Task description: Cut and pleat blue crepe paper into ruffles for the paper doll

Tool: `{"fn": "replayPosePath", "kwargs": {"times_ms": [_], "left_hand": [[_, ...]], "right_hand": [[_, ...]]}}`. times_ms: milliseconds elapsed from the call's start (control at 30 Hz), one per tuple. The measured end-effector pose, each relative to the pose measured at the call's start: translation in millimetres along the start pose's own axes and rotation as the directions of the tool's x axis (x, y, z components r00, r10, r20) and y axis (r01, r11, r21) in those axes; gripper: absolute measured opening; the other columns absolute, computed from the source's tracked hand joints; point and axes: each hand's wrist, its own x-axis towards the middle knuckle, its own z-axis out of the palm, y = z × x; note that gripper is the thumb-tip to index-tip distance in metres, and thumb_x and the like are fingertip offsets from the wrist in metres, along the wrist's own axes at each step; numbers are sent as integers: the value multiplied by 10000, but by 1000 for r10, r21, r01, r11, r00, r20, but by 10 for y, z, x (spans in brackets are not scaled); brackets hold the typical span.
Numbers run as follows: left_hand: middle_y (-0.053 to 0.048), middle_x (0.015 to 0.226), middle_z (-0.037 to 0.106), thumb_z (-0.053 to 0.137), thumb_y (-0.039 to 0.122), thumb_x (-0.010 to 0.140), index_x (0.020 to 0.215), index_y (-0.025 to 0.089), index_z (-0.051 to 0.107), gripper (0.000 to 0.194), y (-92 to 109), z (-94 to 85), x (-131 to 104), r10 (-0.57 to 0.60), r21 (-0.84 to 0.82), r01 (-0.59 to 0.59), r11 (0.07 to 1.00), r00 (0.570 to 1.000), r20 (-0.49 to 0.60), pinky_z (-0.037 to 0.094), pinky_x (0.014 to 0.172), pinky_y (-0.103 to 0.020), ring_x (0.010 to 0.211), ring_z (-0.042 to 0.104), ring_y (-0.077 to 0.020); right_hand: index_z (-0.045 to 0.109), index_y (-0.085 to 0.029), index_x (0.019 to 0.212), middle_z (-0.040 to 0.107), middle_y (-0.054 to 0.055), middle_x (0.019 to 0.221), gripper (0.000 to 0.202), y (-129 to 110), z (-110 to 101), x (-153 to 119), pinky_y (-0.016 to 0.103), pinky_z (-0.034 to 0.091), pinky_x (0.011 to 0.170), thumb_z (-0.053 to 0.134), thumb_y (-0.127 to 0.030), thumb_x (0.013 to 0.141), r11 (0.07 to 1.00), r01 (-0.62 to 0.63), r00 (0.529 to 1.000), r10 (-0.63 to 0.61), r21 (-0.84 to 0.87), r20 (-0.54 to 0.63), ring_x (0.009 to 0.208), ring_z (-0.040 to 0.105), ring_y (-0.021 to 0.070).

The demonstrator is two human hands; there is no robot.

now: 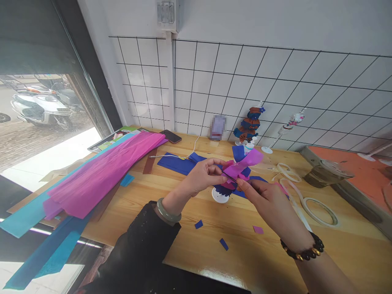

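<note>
My left hand (206,174) is closed, its fingertips pinching pink crepe paper (249,160) gathered round a small stand. From the other side my right hand (267,200) grips one end of a thin dark strand (229,177), which runs across the paper towards my left fingertips. Whether it is cord or wire I cannot tell. Beneath the hands, ruffled dark blue paper (223,190) circles the stand above its white round base (220,196). My fingers hide most of the stand's middle.
Long pink paper sheets (101,175) lie at left, overhanging the table edge. Behind my hands are blue paper strips (176,163) and a phone (171,136). Decorated stands (248,126) line the tiled wall. A tape roll (320,212) and a cup (327,173) are at right.
</note>
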Motion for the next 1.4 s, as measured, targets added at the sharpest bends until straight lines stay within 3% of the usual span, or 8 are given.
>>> {"fn": "replayPosePath", "kwargs": {"times_ms": [300,467,667,833,1000,1100,1267,1400], "left_hand": [[-15,708,602,660,182,650,1052,148,523,426,6,-56,-2,-11,1,11,1000,999,35,427,623,-228,649,558,-92],[-16,717,594,629,244,682,1039,149,530,383,-33,-186,2,-31,152,30,988,1000,5,405,563,-209,611,526,-80],[-15,693,578,541,273,736,971,133,566,275,-132,-370,15,-43,317,68,946,996,-83,413,633,-234,666,542,-101],[-12,638,585,524,249,706,883,128,594,226,-212,-455,-33,-183,452,219,865,975,-123,389,570,-219,624,541,-111],[-41,661,646,548,236,651,749,129,606,156,-231,-385,-171,-446,547,357,757,894,34,416,585,-230,648,590,-144],[-38,689,673,554,258,646,706,144,610,141,-245,-300,-260,-518,634,353,688,851,89,403,569,-212,662,598,-143],[-25,717,685,545,257,651,707,152,628,145,-261,-155,-415,-565,707,322,630,815,132,385,540,-196,632,588,-129],[-13,677,664,529,253,662,666,171,676,169,-260,-73,-559,-545,795,229,561,825,147,370,550,-202,621,560,-126]], "right_hand": [[520,-179,582,437,-19,524,438,25,-38,-55,215,289,401,371,-529,799,1000,6,999,-6,12,46,472,387,101],[528,-177,624,410,-25,535,423,93,-55,-197,204,309,418,359,-518,810,998,-2,995,-5,69,104,482,367,99],[599,-188,765,598,15,700,387,456,28,-401,222,435,577,336,-459,846,995,40,956,-65,94,285,642,544,149],[614,-220,880,662,67,902,343,927,30,-535,290,471,686,370,-457,835,998,21,956,-2,-62,292,813,607,217],[600,-213,971,660,81,999,392,1389,-3,-647,328,490,741,430,-511,781,975,-40,994,61,-221,89,902,615,244],[582,-206,1027,655,76,1025,444,1521,10,-717,314,503,722,452,-533,757,967,-52,998,62,-251,32,901,622,240],[574,-258,1024,674,52,974,402,1470,96,-734,319,496,651,435,-537,770,958,-47,994,74,-282,85,821,642,244],[595,-259,979,685,51,930,325,1478,187,-644,340,467,685,385,-447,819,958,108,986,-68,-264,155,806,636,251]]}}
